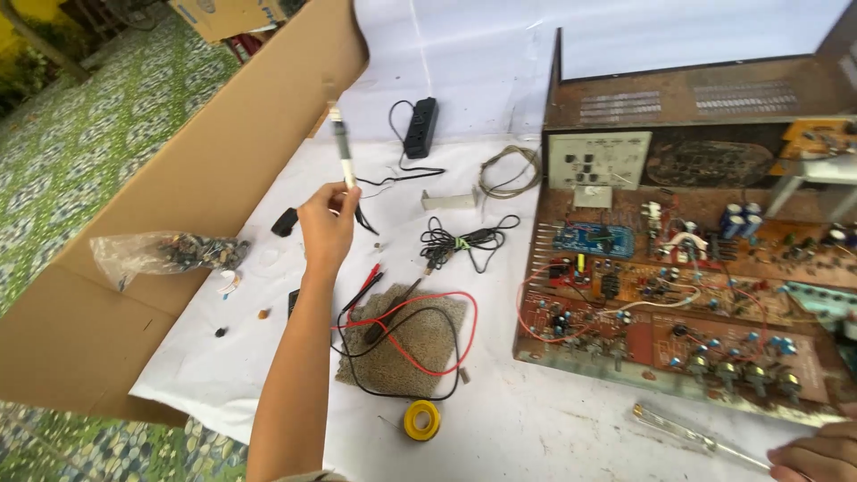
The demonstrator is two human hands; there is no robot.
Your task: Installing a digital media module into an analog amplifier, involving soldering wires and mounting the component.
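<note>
We hold a pen-like tool [341, 147] upright in our left hand [326, 223], lifted left of the open amplifier [687, 268]. Our right hand [817, 455] pinches a clear rod [692, 437] below it. Judged: tool fetched; next needs lowering onto the boards.

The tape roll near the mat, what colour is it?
The tape roll is yellow, seen in the head view.
</note>
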